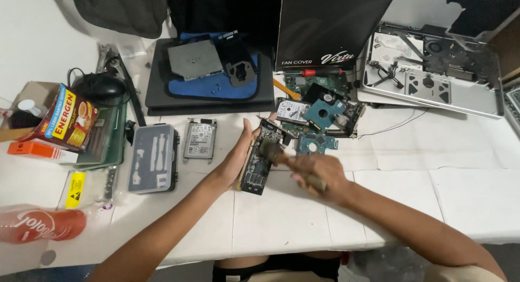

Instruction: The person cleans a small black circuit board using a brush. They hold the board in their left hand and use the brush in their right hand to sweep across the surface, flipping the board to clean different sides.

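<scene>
Left hand (236, 155) wrapped around the side of a dark expansion card (259, 162), holding it tilted up on edge near the middle of the white worktop (281, 228). Right hand (317, 174) clenched around the wooden handle of a brush (276, 155), bristle end pressed right on the card's face. Brush pretty blurred, so no finer detail there.

Just behind the card: a messy pile of bare hard drives and teal circuit boards (319, 117), touching each other. Left of the card, a lone silver hard drive (200, 139) lying flat, and beside that a grey screwdriver bit case (154, 158), lid shut. Far back right, an opened silver laptop chassis (433, 76) with the innards showing. Back left, a black laptop (208, 84) with a blue cloth and a metal plate on top. Black mouse (100, 87) at the far left, red bottle (40, 225) lying near the front edge.
</scene>
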